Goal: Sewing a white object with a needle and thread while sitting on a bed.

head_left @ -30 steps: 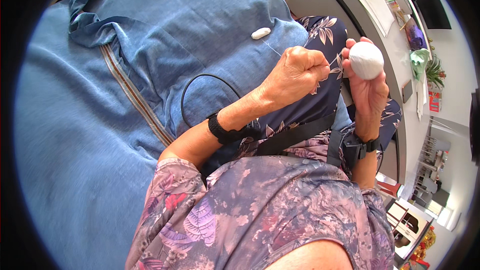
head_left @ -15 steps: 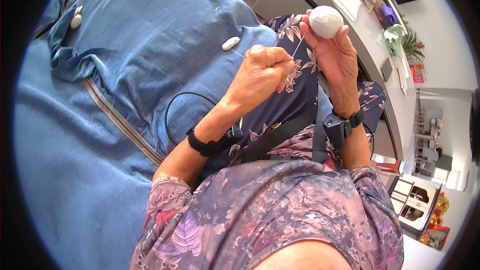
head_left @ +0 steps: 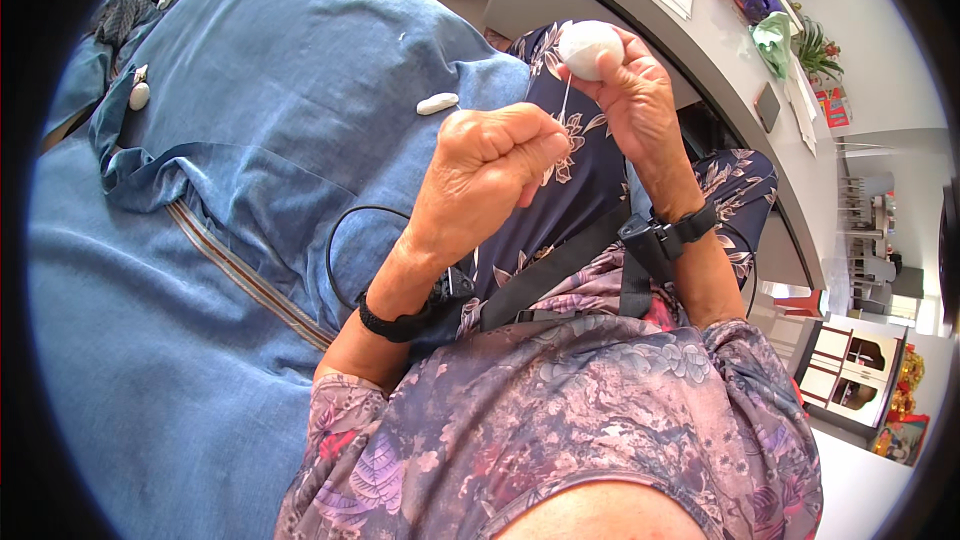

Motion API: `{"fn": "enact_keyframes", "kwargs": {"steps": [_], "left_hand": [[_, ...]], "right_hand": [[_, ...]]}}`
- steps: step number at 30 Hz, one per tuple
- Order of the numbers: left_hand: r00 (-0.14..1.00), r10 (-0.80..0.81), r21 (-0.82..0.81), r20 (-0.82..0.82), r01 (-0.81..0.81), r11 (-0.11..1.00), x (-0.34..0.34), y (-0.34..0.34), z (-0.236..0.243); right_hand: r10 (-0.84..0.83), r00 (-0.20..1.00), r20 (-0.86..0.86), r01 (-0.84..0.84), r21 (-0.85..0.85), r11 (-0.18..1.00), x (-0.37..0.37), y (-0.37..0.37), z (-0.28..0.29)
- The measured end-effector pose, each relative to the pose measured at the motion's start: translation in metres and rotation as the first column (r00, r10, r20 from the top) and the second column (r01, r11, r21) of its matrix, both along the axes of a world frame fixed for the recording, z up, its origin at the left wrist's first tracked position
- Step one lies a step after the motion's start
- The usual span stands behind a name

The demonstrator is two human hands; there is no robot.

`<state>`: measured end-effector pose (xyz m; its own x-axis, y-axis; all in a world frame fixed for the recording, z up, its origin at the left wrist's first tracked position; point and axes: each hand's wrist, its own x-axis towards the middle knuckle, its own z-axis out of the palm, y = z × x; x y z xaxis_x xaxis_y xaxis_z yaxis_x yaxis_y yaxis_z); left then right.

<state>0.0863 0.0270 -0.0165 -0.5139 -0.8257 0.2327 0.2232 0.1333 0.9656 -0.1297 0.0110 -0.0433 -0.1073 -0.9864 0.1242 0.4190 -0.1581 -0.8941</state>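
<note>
My right hand (head_left: 645,105) holds a round white ball (head_left: 590,48), its fingers and thumb curled around the ball's right and near side. A thin white thread (head_left: 566,100) stretches down from the ball to my left hand (head_left: 485,165). That hand is closed in a fist, with the thread pinched near the thumb and forefinger. Just beyond my left fist, a small oblong white bundle (head_left: 437,103) lies on the blue cloth (head_left: 300,70); in the earlier frame a thread joined it to that fist.
Further left, another small white object (head_left: 139,95) lies on the blue cloth, near a striped band (head_left: 240,275). A black cable (head_left: 335,240) loops beside my left wrist. At the right, a curved counter (head_left: 740,80) bears papers, a phone (head_left: 767,107) and a green plastic bag (head_left: 772,43).
My right hand and the ball have moved left, and the hand has turned so its back shows more. My left fist has shifted slightly left and nearer to me.
</note>
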Motion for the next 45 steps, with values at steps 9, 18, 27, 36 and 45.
{"fn": "enact_keyframes", "kwargs": {"steps": [9, 18, 27, 36, 45], "left_hand": [[0.982, 0.191, -0.049, -0.001, -0.191, 0.980, 0.004, -0.019, -0.014], [0.955, 0.281, -0.203, 0.096, -0.257, 0.945, 0.001, -0.042, -0.051], [0.989, 0.095, 0.099, 0.112, -0.106, 0.989, 0.000, -0.042, -0.045], [0.985, 0.057, -0.001, 0.162, -0.057, 0.998, -0.003, -0.039, -0.044], [0.981, -0.011, -0.024, 0.193, 0.016, 1.000, -0.001, -0.034, -0.038]], "right_hand": [[0.278, 0.884, -0.376, -0.244, 0.137, 0.960, 0.029, 0.019, 0.001], [0.478, 0.824, -0.304, -0.444, 0.176, 0.878, 0.029, 0.030, 0.010], [0.476, 0.875, -0.092, -0.471, 0.071, 0.880, 0.018, 0.028, 0.005], [0.284, 0.955, 0.086, -0.279, -0.069, 0.958, 0.008, 0.016, 0.006], [0.123, 0.946, 0.301, -0.118, -0.035, 0.992, -0.005, 0.012, -0.005]]}}
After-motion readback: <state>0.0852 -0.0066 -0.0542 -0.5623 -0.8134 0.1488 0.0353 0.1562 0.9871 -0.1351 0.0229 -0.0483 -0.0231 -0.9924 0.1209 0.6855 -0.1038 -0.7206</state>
